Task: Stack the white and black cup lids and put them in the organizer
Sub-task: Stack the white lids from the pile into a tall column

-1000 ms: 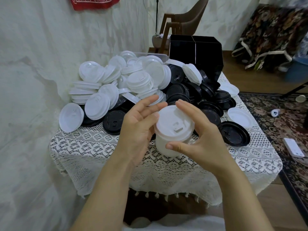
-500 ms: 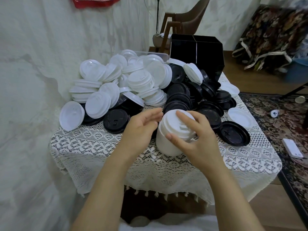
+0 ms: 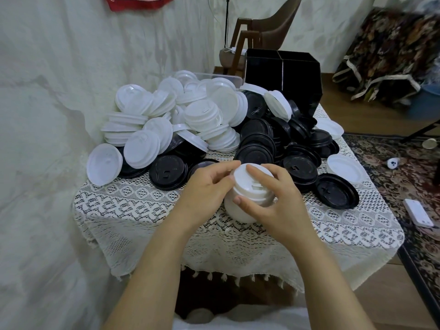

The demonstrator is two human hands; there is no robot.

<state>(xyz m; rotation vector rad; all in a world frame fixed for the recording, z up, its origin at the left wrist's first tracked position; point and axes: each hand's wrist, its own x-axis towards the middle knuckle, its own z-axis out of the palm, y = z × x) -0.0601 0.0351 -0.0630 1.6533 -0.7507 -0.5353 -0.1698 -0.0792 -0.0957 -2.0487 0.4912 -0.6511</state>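
A stack of white lids stands on the lace-covered table near its front edge. My left hand holds the stack's left side, fingers curled round it. My right hand grips the right side, index finger over the top lid and thumb on the front. Behind lies a heap of loose white lids on the left and black lids on the right. The black organizer stands at the table's far edge; its inside is hidden.
A single black lid and a white lid lie upside down at the right. A wall runs along the left. A brown chair stands behind the table. A patterned rug with a white remote lies to the right.
Both hands lowered the white stack from above the table onto the cloth. My left hand closed in against the stack's side.
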